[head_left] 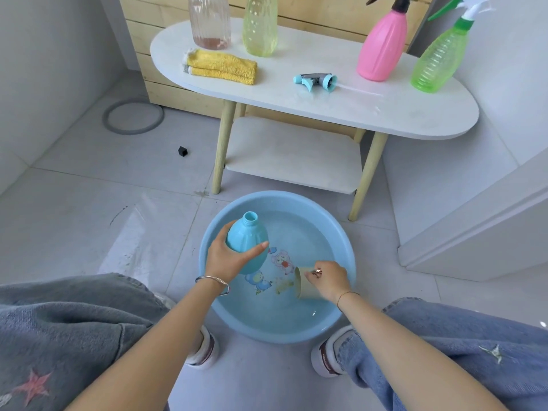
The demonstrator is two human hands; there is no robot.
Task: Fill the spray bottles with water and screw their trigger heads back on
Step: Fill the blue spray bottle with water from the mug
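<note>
The left grip (225,259) holds the open blue bottle (247,235) over the basin (275,197). The right grip (329,280) holds a cup (304,287) dipped in water. The writing on the shoe (332,351) is too small to read.

Head-worn wide camera looks steeply down, close above the basin (275,194).

Just behind the left hand (228,259), a silver bangle (213,282) round the wrist. Behind the right hand (329,278), a thin gold chain (347,295); on one finger, a rose-gold ring (317,272). Below both hands, faded jeans (74,315) with a pink star patch (32,384), and white shoes (329,357) with dark red trim.
</note>
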